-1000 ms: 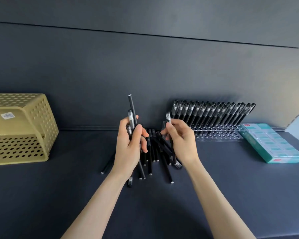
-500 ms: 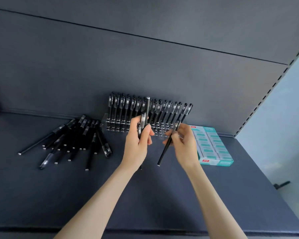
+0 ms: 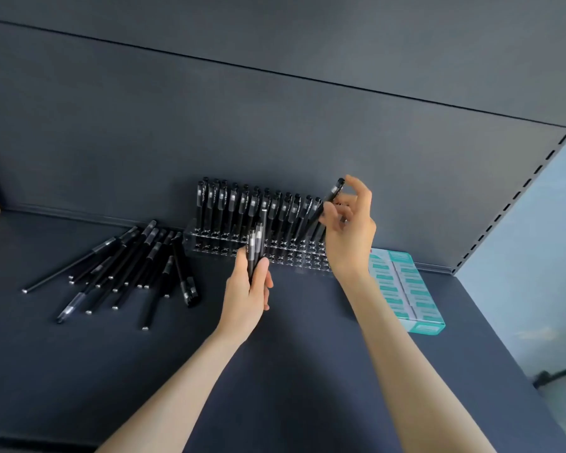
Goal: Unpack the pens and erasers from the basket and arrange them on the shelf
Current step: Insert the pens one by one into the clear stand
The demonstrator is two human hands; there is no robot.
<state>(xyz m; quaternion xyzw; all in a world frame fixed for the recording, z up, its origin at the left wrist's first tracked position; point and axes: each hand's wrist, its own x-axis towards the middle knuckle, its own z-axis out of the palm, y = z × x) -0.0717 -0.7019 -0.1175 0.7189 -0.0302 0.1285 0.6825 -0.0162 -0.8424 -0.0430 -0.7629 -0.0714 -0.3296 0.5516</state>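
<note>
Right grip [image 3: 350, 230] pinches one black pen [image 3: 332, 194], tilted over the right end of the clear holed rack [image 3: 275, 253]; left grip [image 3: 247, 289] clasps a pen bundle [image 3: 255, 243]. Loose pens [image 3: 128, 266] fan left on the matte dark shelf [image 3: 307, 371], front open, teal eraser box [image 3: 406, 289] by its right edge.

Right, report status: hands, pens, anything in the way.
Left hand grips pen bundle. Right hand pinches one pen at right end of rack. Loose pens lie left of it, not blocking.
</note>
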